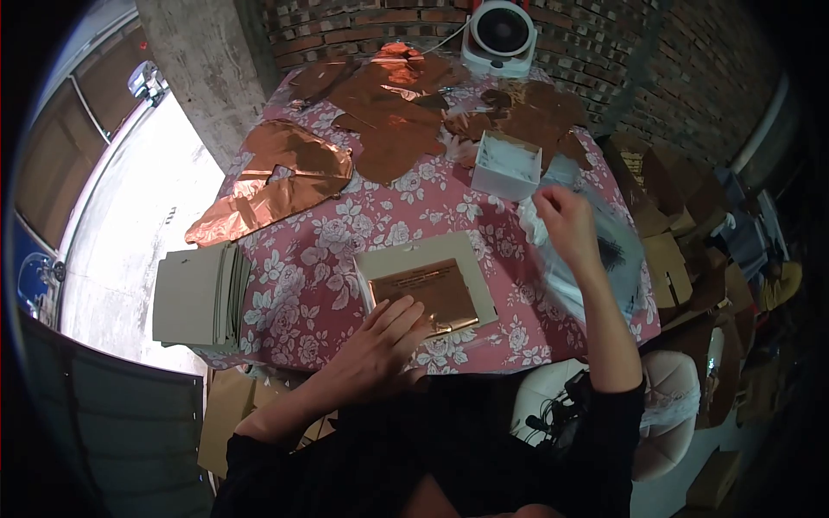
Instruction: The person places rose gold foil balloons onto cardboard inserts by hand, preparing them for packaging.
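Observation:
My left hand (386,342) lies flat with fingers stretched out on the lower left of a shiny copper-coloured rectangle (436,292) with small dark print. That rectangle rests on a grey-beige board (414,252) near the table's front edge. My right hand (567,223) is raised at the right with its fingers curled together. Whatever it may hold is hidden. Just beyond it stands an open white box (509,180) with pale contents that I cannot make out. Clear plastic bags (574,274) lie beneath and beside the right hand.
A stack of grey-beige boards (197,295) stands at the table's left edge. Copper-coloured foil (298,164) and large brown ragged sheets (389,129) spread across the back. A white fan (501,43) stands by the brick wall. Cardboard boxes (669,269) crowd the floor at right.

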A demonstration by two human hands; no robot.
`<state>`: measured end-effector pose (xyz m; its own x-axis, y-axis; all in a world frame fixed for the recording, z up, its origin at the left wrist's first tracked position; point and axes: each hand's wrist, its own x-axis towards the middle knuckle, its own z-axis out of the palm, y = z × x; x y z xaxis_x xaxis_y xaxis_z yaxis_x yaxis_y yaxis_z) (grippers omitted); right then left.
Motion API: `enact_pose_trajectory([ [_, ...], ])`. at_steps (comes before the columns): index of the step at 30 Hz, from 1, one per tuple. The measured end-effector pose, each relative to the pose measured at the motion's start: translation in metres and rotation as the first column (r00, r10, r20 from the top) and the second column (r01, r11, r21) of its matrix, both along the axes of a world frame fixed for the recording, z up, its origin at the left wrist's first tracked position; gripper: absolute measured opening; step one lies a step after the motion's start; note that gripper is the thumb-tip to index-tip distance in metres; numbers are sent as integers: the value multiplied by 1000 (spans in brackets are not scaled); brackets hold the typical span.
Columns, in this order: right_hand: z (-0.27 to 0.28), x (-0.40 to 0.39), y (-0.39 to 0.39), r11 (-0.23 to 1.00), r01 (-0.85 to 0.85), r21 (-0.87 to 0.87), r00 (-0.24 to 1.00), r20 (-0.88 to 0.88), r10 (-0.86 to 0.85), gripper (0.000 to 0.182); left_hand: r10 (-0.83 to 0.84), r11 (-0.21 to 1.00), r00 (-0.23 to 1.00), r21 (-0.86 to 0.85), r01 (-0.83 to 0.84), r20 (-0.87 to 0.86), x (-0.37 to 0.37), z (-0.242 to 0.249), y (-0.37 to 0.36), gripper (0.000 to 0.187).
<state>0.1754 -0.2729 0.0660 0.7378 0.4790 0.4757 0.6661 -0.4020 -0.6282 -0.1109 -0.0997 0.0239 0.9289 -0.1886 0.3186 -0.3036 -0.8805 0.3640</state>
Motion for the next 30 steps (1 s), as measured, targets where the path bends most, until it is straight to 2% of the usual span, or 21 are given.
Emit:
enact_pose_trajectory([
  [1,-3,18,9,1000,1,-8,997,80,0,15,-15,997,995,-77,22,95,-2,-6,5,57],
  [2,-5,36,19,1000,-3,-3,997,82,4,15,-11,997,995,-72,18,97,-3,-2,8,57],
  [4,-6,67,40,997,-19,-80,977,211,36,14,88,993,996,-78,-87,9,-6,9,14,57],
  [8,2,108,46,994,57,-91,974,225,-35,15,159,984,987,-79,-157,28,-12,5,29,51],
  [12,18,126,42,994,78,-82,988,142,-66,19,204,977,979,-73,-201,30,-11,10,42,48],
  [15,17,151,27,992,107,71,984,133,-116,20,209,975,977,-91,-204,42,-2,13,50,49],
  [16,11,164,19,991,113,70,984,131,-122,20,209,974,977,-98,-204,49,1,13,51,49],
  [19,-14,196,2,974,226,-28,972,79,-223,17,222,971,975,-99,-218,30,9,14,50,46],
  [21,-30,210,-4,937,196,-287,980,39,-193,14,212,973,976,-100,-208,39,13,12,49,44],
  [22,-38,213,-3,938,199,-283,980,43,-195,14,210,973,977,-103,-205,46,16,11,49,42],
  [24,-51,213,0,967,39,-253,999,28,-33,14,225,970,973,-107,-220,44,18,9,48,41],
  [30,-71,205,17,925,13,-381,989,144,45,18,250,962,968,-117,-246,13,22,8,49,39],
])
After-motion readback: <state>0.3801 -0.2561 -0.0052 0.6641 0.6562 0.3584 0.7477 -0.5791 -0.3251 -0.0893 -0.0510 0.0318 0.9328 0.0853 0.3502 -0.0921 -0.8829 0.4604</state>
